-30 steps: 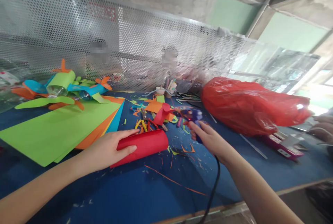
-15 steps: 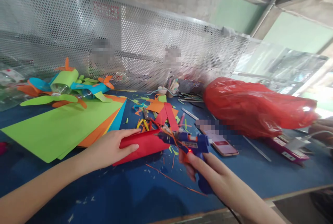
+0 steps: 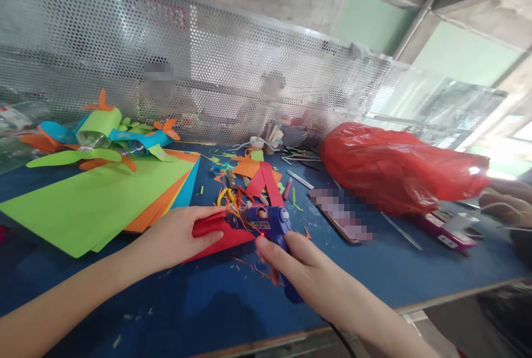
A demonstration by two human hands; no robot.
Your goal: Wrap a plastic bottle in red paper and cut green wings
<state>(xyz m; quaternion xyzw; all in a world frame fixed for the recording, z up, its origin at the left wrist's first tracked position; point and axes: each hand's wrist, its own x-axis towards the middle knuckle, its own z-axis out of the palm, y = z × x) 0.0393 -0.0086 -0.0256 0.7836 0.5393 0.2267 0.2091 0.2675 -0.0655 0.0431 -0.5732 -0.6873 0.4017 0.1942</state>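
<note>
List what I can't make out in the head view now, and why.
Head: nozzle tip of the blue glue gun, lost in blur and orange strips; contact with the red paper unclear.
Head: screen of the phone, covered by pixelation.
Head: contents of the red plastic bag, hidden by its folds.
Head: far end of the black cord, cut by the bottom edge.

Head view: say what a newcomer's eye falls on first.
The big red plastic bag stands out first, at right on the blue table. Front and centre, the right hand holds a blue glue gun, its nose at the red paper in the left hand. At left lies a stack of coloured sheets, bright green on top.
</note>
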